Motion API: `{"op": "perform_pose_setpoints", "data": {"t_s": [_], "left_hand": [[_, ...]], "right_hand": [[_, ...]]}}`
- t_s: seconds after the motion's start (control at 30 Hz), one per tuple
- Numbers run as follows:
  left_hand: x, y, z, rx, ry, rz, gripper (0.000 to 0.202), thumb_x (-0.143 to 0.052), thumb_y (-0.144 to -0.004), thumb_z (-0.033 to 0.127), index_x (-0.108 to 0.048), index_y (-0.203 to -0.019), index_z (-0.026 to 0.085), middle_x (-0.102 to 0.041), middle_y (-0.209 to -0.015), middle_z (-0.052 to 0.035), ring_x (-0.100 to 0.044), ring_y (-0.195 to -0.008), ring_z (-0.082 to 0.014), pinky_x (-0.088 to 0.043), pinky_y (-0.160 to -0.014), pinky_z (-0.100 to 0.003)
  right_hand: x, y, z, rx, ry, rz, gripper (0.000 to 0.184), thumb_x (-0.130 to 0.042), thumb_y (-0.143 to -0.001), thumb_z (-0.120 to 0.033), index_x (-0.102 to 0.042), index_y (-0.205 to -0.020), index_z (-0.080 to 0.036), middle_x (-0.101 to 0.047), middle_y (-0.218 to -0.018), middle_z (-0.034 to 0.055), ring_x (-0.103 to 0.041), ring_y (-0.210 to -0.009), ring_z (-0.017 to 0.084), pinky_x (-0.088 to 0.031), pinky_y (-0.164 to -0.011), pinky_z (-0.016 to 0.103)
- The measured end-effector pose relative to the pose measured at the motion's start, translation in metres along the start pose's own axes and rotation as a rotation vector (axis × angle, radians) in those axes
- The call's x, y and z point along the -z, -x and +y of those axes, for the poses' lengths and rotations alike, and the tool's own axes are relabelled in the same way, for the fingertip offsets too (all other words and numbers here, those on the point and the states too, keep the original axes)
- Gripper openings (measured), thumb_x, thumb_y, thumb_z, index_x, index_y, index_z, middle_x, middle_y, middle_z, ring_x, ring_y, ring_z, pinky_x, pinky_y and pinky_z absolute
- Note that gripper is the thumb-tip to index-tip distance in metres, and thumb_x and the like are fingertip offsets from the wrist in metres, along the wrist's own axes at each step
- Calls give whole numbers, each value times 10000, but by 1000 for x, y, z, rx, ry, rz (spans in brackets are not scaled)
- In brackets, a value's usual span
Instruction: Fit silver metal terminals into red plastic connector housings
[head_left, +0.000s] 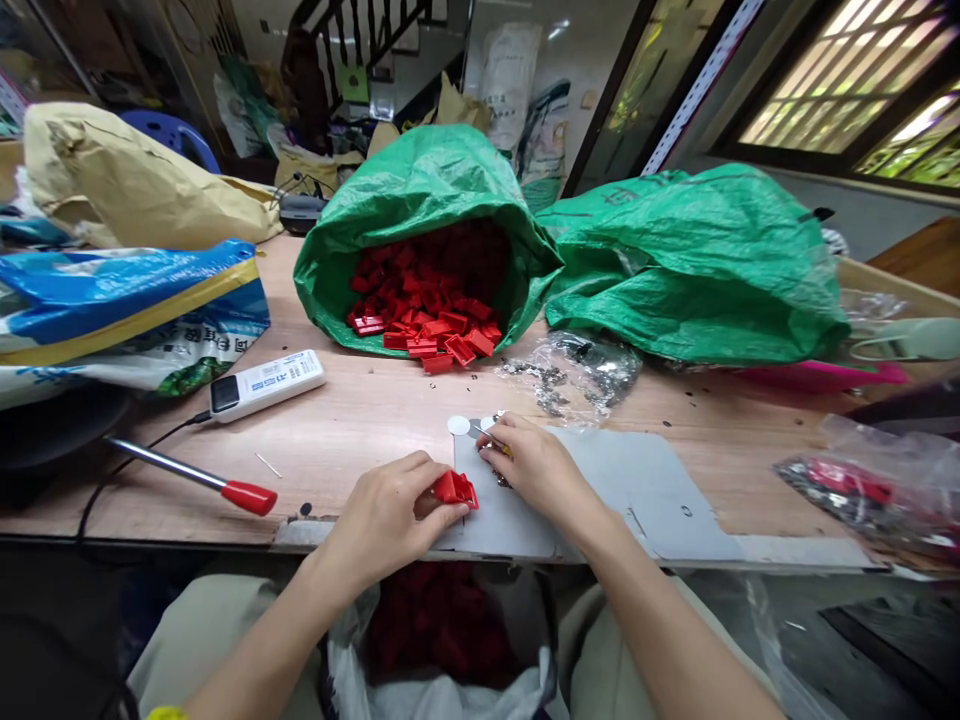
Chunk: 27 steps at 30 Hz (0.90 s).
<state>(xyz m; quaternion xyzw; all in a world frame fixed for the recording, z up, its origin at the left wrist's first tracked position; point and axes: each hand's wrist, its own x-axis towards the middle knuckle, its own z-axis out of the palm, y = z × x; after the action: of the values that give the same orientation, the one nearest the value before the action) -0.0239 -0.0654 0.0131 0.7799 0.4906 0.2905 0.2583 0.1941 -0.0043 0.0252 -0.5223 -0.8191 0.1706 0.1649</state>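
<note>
My left hand point(401, 505) pinches a small red plastic housing point(456, 488) between thumb and fingers, just above the grey mat point(622, 490). My right hand point(531, 462) is closed round a thin tool with a metal tip and a yellowish part point(501, 447); its exact kind is hidden by the fingers. Small metal pieces point(501, 480) show beneath that hand. Beyond the fingers, a white disc point(458, 425) lies at the mat's far left corner. The two hands are close together but apart.
A green woven sack point(427, 170) spills red housings point(442, 320) onto the table. Another green sack point(697, 270) and a plastic bag of metal parts point(592, 370) lie to its right. At left are a white device point(268, 384) and a red-handled lever point(247, 497). Below the edge hangs an open bag point(442, 695).
</note>
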Motion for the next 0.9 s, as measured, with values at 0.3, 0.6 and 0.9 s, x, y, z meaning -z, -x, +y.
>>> {"op": "perform_pose_setpoints", "data": {"t_s": [0.3, 0.6, 0.9], "left_hand": [[-6, 0, -5, 61, 355, -42, 243, -649, -876, 241, -695, -1113, 222, -703, -1086, -49, -657, -890, -171, -507, -712, -235], [-12, 2, -16, 100, 355, 30, 280, -703, -851, 314, -708, -1110, 207, -748, -1004, -38, -656, -801, -162, -500, -719, -250], [-12, 3, -15, 11, 335, 49, 211, -673, -877, 294, -702, -1063, 199, -739, -976, -34, -660, -854, -173, -485, -754, -257]], "right_hand": [[3, -7, -6, 130, 192, -79, 123, -572, -896, -82, -645, -856, -173, -650, -932, 54, -599, -780, 174, -381, -678, 270], [3, 8, -7, 70, -181, -48, 153, -561, -923, -140, -694, -996, -163, -736, -976, 72, -660, -898, 205, -439, -771, 278], [1, 29, -30, -75, 307, -130, 163, -557, -880, -91, -692, -881, -183, -729, -916, 76, -664, -850, 230, -401, -683, 285]]}}
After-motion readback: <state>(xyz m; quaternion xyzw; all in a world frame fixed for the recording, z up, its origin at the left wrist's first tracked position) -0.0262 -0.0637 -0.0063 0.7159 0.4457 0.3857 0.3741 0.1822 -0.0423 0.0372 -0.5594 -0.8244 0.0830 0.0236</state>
